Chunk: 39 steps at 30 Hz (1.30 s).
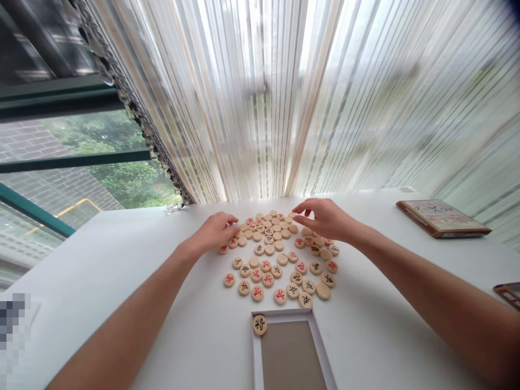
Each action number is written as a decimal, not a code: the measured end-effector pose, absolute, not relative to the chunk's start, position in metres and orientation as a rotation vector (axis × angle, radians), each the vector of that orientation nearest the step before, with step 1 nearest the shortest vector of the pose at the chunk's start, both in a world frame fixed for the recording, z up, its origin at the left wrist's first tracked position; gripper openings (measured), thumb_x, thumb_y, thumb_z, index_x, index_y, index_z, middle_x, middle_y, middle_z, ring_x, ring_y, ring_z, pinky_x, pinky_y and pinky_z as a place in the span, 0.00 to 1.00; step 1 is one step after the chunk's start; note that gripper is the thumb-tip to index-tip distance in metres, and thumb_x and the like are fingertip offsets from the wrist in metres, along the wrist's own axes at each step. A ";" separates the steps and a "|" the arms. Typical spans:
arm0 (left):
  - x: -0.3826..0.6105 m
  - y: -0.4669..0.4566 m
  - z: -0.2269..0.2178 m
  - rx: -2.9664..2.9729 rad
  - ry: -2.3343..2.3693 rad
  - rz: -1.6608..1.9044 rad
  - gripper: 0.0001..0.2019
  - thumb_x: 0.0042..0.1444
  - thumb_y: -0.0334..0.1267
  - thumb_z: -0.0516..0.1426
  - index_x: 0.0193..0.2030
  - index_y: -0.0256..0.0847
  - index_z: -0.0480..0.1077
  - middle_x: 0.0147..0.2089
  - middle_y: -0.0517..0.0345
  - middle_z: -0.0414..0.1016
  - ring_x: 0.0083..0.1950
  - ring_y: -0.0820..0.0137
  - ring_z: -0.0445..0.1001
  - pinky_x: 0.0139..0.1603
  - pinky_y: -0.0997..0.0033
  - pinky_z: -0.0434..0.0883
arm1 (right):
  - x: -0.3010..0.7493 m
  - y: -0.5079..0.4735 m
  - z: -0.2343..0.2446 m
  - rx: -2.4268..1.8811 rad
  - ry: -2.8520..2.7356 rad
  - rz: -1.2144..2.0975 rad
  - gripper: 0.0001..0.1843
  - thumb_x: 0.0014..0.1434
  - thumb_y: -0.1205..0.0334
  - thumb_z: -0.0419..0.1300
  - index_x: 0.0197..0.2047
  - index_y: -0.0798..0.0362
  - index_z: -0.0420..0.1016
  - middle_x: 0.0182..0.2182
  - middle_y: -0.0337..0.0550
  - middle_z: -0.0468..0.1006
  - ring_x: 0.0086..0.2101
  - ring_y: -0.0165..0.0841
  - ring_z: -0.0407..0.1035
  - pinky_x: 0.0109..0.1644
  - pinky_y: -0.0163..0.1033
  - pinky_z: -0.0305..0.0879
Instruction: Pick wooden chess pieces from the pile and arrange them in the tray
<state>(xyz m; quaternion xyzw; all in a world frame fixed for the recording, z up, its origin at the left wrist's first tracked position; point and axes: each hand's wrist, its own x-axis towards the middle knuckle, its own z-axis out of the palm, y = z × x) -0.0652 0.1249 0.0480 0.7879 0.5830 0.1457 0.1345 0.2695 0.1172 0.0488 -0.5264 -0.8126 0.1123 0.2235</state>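
Note:
Xiangqi pieces (268,239), round and pale wood, lie loosely spread on the white table. Some show red or black characters, others a blank face. At the left edge of the spread, my left hand (215,232) has its fingers apart beside the outermost discs; its fingertips seem to touch or nearly touch them. My right hand (323,218) reaches over the far right side, thumb and fingers apart, close to a blank disc. One black-marked piece (260,325) sits in the far left corner of a shallow white box tray (323,352) with a grey-brown bottom.
A flat patterned box (442,218) lies at the right on the white table (122,246). Part of another box (509,292) shows at the right edge. Striped sheer curtains (264,97) hang behind the table, with a window (73,157) at the left.

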 end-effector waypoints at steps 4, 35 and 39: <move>-0.050 0.135 0.053 2.301 1.626 0.369 0.18 0.61 0.51 0.61 0.49 0.43 0.84 0.49 0.47 0.85 0.45 0.57 0.84 0.40 0.68 0.77 | 0.268 0.146 0.054 -1.514 -2.236 0.294 0.16 0.70 0.57 0.61 0.53 0.54 0.84 0.49 0.51 0.85 0.45 0.41 0.80 0.49 0.44 0.73; 0.000 0.180 0.038 2.197 1.464 0.642 0.06 0.55 0.34 0.68 0.40 0.42 0.81 0.40 0.52 0.85 0.38 0.63 0.83 0.38 0.65 0.80 | 0.288 0.158 0.066 -1.555 -2.389 0.422 0.13 0.59 0.69 0.69 0.46 0.49 0.89 0.42 0.46 0.88 0.41 0.41 0.82 0.43 0.43 0.77; 0.004 0.178 0.040 2.243 1.422 0.731 0.04 0.57 0.30 0.65 0.38 0.42 0.80 0.39 0.53 0.85 0.42 0.63 0.83 0.45 0.62 0.81 | 0.299 0.160 0.068 -1.645 -2.354 0.478 0.14 0.59 0.59 0.71 0.48 0.51 0.88 0.40 0.47 0.88 0.38 0.40 0.82 0.38 0.41 0.77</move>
